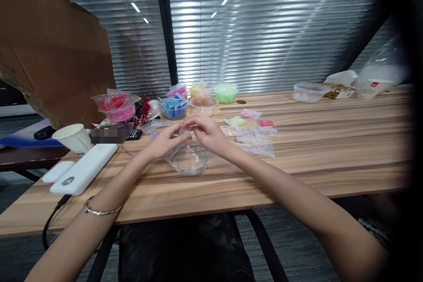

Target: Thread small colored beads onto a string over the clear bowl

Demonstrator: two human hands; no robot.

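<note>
Near the middle of the frame, the left hand [168, 140] and right hand [207, 133] meet at the fingers over a clear bowl [189, 161]; whatever they may be pinching is too small to tell. Just right of the bowl, small plastic bags [256, 141] lie on the wooden table [317, 154]; beyond the hands stand tubs of blue packets [174, 106] and something green [226, 93]; at lower left, a white power bank [85, 169] lies beside a paper cup [73, 138]; an empty clear tub [309, 92] sits at upper right.

Closed slatted blinds [264, 31] behind a wooden table [317, 141].
</note>
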